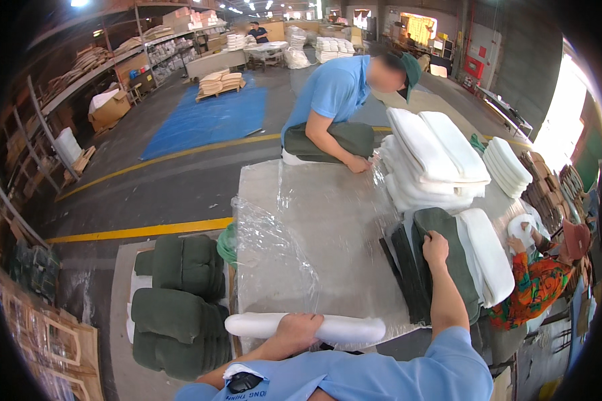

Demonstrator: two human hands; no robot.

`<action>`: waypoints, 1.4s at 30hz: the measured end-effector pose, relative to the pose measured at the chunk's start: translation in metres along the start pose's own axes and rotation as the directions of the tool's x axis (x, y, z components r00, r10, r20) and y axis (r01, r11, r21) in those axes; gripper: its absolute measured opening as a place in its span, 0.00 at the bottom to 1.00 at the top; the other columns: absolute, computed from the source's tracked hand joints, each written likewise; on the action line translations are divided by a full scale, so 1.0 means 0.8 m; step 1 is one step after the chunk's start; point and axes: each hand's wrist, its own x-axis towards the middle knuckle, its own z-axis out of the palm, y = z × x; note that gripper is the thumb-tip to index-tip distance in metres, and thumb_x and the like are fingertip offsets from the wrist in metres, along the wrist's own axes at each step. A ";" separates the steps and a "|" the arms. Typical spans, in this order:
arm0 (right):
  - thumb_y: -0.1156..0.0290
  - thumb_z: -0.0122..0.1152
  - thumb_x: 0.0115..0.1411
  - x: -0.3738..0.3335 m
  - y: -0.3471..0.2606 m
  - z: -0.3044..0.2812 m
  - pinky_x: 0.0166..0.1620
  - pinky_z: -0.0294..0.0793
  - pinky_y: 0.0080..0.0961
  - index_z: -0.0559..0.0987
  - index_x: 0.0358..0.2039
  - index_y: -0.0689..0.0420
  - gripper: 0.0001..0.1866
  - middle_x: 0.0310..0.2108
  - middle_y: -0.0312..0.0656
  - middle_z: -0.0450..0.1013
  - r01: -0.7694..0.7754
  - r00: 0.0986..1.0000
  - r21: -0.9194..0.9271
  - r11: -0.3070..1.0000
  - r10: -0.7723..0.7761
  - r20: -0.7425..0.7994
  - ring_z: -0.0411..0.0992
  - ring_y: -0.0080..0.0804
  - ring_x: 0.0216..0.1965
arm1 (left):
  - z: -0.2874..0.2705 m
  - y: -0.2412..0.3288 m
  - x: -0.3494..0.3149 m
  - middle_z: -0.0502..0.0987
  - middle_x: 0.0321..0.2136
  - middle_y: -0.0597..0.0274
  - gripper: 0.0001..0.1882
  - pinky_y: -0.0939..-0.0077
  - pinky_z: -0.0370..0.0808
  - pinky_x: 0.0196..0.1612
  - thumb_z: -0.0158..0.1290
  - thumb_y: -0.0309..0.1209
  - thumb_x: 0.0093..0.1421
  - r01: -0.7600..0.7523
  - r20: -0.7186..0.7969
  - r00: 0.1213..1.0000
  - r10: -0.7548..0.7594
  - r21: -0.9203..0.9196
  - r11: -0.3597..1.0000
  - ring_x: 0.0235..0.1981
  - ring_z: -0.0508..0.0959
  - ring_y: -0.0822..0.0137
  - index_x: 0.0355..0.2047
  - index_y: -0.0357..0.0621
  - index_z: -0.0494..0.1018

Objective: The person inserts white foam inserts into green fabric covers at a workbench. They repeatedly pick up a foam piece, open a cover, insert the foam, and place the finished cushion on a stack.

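Observation:
My left hand (299,331) is closed over a long white cushion pad (261,323), which lies edge-on along the table's near side against my body. At the right, my right hand (436,248) pinches the upper edge of a dark green fabric cover (451,257). That cover lies on top of several dark covers (408,277) fanned out beside it. Next to them is a pile of white pads (488,257). A plastic-covered table (334,234) spreads between my hands, with clear film (274,234) crumpled on its left part.
Stacked dark green cushions (180,327) stand at the lower left. Tall white pads (435,154) are piled at the table's far right. Across the table a co-worker (338,90) leans over a dark green cushion (331,141). Another person (538,274) handles a white piece at the right.

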 end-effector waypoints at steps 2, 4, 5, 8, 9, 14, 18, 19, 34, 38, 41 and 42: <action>0.66 0.62 0.63 0.009 -0.004 -0.011 0.52 0.77 0.49 0.85 0.46 0.57 0.14 0.43 0.53 0.82 0.049 0.998 0.001 0.999 -0.049 0.027 0.79 0.56 0.47 | -0.001 0.003 -0.003 0.84 0.44 0.55 0.28 0.55 0.81 0.48 0.66 0.44 0.52 -0.001 0.008 1.000 0.001 -0.006 1.000 0.45 0.84 0.50 0.52 0.49 0.77; 0.66 0.62 0.63 0.017 -0.012 -0.032 0.51 0.77 0.50 0.85 0.45 0.58 0.13 0.42 0.53 0.82 0.144 0.989 0.038 0.989 -0.145 0.022 0.79 0.57 0.46 | -0.002 0.005 -0.003 0.84 0.45 0.54 0.29 0.55 0.80 0.49 0.65 0.47 0.53 -0.010 0.026 1.000 0.010 -0.020 1.000 0.47 0.84 0.49 0.53 0.49 0.76; 0.66 0.62 0.63 0.017 -0.024 -0.044 0.51 0.76 0.50 0.84 0.45 0.58 0.13 0.42 0.54 0.82 0.216 0.976 0.082 0.973 -0.218 0.013 0.79 0.57 0.46 | -0.003 0.005 -0.003 0.83 0.46 0.53 0.30 0.55 0.80 0.50 0.65 0.49 0.54 -0.005 0.047 0.999 0.006 -0.029 1.000 0.47 0.83 0.49 0.54 0.49 0.76; 0.69 0.63 0.63 0.001 -0.085 -0.085 0.45 0.77 0.47 0.83 0.44 0.61 0.12 0.39 0.55 0.81 0.400 0.907 0.297 0.867 -0.421 0.005 0.79 0.59 0.42 | -0.019 0.010 -0.003 0.82 0.49 0.49 0.34 0.55 0.79 0.53 0.62 0.55 0.58 0.042 0.149 0.988 -0.030 -0.079 0.996 0.50 0.82 0.46 0.57 0.47 0.75; 0.70 0.64 0.63 -0.011 -0.119 -0.102 0.43 0.77 0.45 0.83 0.44 0.61 0.12 0.38 0.56 0.81 0.430 0.882 0.392 0.813 -0.471 0.007 0.79 0.59 0.40 | -0.026 0.009 -0.006 0.82 0.50 0.48 0.35 0.55 0.79 0.54 0.61 0.57 0.59 0.069 0.187 0.981 -0.050 -0.094 0.993 0.51 0.82 0.45 0.59 0.46 0.75; 0.73 0.69 0.63 -0.075 -0.220 -0.188 0.36 0.77 0.33 0.82 0.46 0.61 0.12 0.33 0.53 0.80 0.499 0.779 0.626 0.599 -0.626 -0.022 0.80 0.45 0.30 | -0.030 0.003 -0.005 0.79 0.56 0.48 0.36 0.56 0.77 0.57 0.55 0.57 0.67 0.046 0.242 0.970 0.004 -0.200 0.979 0.56 0.79 0.45 0.65 0.44 0.70; 0.68 0.71 0.64 -0.105 -0.235 -0.182 0.35 0.76 0.30 0.81 0.45 0.64 0.14 0.30 0.51 0.78 0.439 0.733 0.759 0.481 -0.680 0.007 0.77 0.37 0.28 | -0.009 0.002 -0.005 0.75 0.63 0.55 0.30 0.64 0.76 0.61 0.57 0.44 0.71 0.197 0.043 0.969 -0.243 -0.726 0.659 0.61 0.76 0.58 0.68 0.43 0.67; 0.67 0.71 0.65 -0.113 -0.238 -0.174 0.35 0.75 0.30 0.81 0.44 0.63 0.14 0.31 0.50 0.78 0.411 0.720 0.789 0.456 -0.694 0.026 0.77 0.37 0.29 | -0.006 -0.004 -0.006 0.73 0.64 0.58 0.31 0.65 0.74 0.62 0.59 0.39 0.70 0.150 -0.002 0.948 -0.319 -0.881 0.450 0.62 0.74 0.61 0.70 0.44 0.65; 0.77 0.66 0.64 -0.145 -0.233 -0.142 0.35 0.72 0.27 0.81 0.42 0.62 0.07 0.32 0.44 0.77 0.497 0.700 0.856 0.139 -0.648 -0.301 0.74 0.35 0.30 | -0.113 -0.117 0.035 0.84 0.45 0.66 0.17 0.74 0.73 0.57 0.63 0.19 0.62 -0.378 -0.329 0.787 -0.522 -0.926 0.013 0.47 0.79 0.74 0.51 0.39 0.79; 0.68 0.65 0.69 -0.147 -0.195 -0.134 0.39 0.68 0.21 0.80 0.41 0.64 0.11 0.35 0.37 0.75 0.370 0.819 0.902 0.224 -0.538 -0.202 0.70 0.23 0.34 | -0.141 -0.080 0.055 0.85 0.41 0.66 0.11 0.75 0.75 0.53 0.63 0.20 0.62 -0.392 -0.344 0.761 -0.551 -0.919 0.032 0.42 0.81 0.74 0.46 0.38 0.82; 0.66 0.65 0.71 -0.160 -0.189 -0.126 0.39 0.66 0.19 0.80 0.41 0.63 0.12 0.35 0.33 0.73 0.250 0.886 0.945 0.212 -0.444 -0.135 0.67 0.19 0.34 | -0.139 -0.070 0.050 0.85 0.38 0.66 0.07 0.77 0.76 0.47 0.64 0.22 0.63 -0.271 -0.302 0.772 -0.560 -0.952 0.140 0.38 0.80 0.76 0.41 0.37 0.83; 0.65 0.65 0.71 -0.163 -0.187 -0.122 0.39 0.66 0.18 0.80 0.41 0.63 0.12 0.35 0.32 0.72 0.210 0.907 0.954 0.214 -0.407 -0.109 0.66 0.18 0.34 | -0.133 -0.065 0.050 0.84 0.36 0.67 0.05 0.77 0.76 0.45 0.64 0.23 0.63 -0.175 -0.291 0.769 -0.570 -0.952 0.250 0.37 0.80 0.76 0.40 0.37 0.83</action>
